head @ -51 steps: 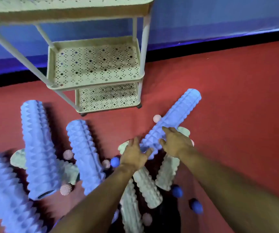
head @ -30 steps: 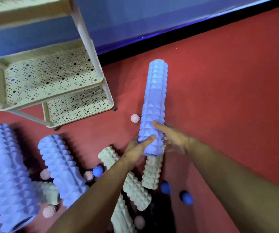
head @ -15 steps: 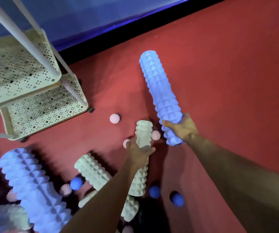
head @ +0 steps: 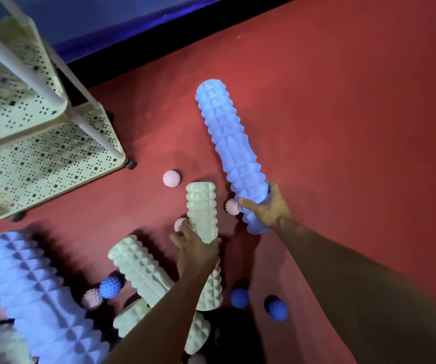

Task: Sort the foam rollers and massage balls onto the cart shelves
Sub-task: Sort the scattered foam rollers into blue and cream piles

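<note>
The right hand [head: 269,208] is clamped around the near end of a long blue foam roller [head: 231,151], whose far end angles up and away from the hand over the red floor [head: 343,127]. The left hand [head: 198,252] has its fingers and thumb curled around the middle of a shorter cream roller [head: 202,219], which points away from the hand; whether that roller has left the floor cannot be told.

Both rollers look light, being foam, and stiff enough to hold straight when gripped at 1 end. Their ridged, pyramid-studded skin should give good purchase, so slipping seems unlikely. The long blue one, held at its end, will likely swing and feel tip-heavy; a hold nearer its middle would steady it for placing.

Just beside the left hand's fingertips lies a pink spiky ball [head: 180,224], and another pink ball [head: 232,207] touches or nearly touches the right hand's thumb side. 2 blue spiky balls [head: 239,298] lie under the right forearm. The cart [head: 53,164] stands well off to the left of the left hand, its perforated shelves showing nothing on them yet.
</note>
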`<state>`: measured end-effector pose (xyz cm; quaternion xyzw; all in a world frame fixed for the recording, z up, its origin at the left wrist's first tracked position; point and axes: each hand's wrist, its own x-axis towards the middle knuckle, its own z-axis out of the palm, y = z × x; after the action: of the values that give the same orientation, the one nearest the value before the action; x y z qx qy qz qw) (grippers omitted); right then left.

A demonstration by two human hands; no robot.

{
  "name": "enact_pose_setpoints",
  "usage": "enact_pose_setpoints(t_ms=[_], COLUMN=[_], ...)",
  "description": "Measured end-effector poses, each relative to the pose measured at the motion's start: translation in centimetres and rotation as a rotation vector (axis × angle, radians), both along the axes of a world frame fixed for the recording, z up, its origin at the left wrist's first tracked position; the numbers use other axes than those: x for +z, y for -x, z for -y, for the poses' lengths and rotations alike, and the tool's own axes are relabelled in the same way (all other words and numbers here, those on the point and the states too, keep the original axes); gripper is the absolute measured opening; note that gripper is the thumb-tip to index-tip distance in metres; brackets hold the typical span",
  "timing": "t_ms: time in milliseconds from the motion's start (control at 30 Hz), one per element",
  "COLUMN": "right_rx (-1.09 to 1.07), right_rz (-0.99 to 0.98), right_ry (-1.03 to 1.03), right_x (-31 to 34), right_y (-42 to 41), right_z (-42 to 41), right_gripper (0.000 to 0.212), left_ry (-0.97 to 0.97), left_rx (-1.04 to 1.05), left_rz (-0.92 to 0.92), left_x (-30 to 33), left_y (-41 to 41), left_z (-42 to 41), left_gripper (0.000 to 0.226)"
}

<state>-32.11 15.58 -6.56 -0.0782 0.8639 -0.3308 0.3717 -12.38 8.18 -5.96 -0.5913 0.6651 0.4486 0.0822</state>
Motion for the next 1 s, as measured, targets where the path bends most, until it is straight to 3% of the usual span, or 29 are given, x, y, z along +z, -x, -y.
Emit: enact_pose_setpoints(t_ms=[167, 400, 467, 567, 633, 733, 800, 833, 933, 1000], right_rx=[0.038, 0.014, -0.023, -0.078, -0.157, -0.089, -0.069, -0.097, -0.011, 0.172], right_rz=[0.154, 0.118, 0.163, 0.289, 0.276, 0.217, 0.186, 0.168, 0.034, -0.075], right_ry=[0.074, 0.181, 0.158, 0.162, 0.087, 0.032, 0.09, 0.074, -0.091, -0.167], right_x=[0.4, 1.6, 1.9, 1.0, -0.8, -2.7, -1.8, -1.3, -1.5, -2.0], right_y=[-1.1, -1.2, -1.0, -1.0, -1.2, -2.0, -2.7, -2.5, -2.4, -3.1], right_z=[0.9, 1.6, 2.6, 3.6, 3.8, 3.4, 4.1, 4.3, 4.5, 3.4], right_gripper=[0.053, 0.062, 0.073, 0.063, 0.06, 0.075, 0.039, 0.035, 0.077, 0.094], left_ry=[0.009, -0.013, -0.044, -0.094, -0.131, -0.195, -0.225, -0.226, -0.213, -0.214], left_rx=[0.103, 0.1, 0.082, 0.076, 0.078, 0.075, 0.08, 0.084, 0.117, 0.137], left_rz=[0.07, 0.091, 0.096, 0.082, 0.056, -0.02, -0.065, -0.079, -0.102, -0.119], left_x=[0.6, 0.5, 0.4, 0.3, -0.2, -1.0, -0.9, -0.8, -0.5, -0.6], left_y=[-1.1, -1.7, -1.7, -1.8, -2.1, -2.5, -2.6, -2.6, -2.8, -3.0], left_z=[0.6, 1.2, 1.4, 1.8, 2.1, 2.6, 2.7, 2.6, 2.4, 2.3], left_gripper=[0.107, 0.115, 0.116, 0.118, 0.121, 0.126, 0.125, 0.123, 0.116, 0.113])
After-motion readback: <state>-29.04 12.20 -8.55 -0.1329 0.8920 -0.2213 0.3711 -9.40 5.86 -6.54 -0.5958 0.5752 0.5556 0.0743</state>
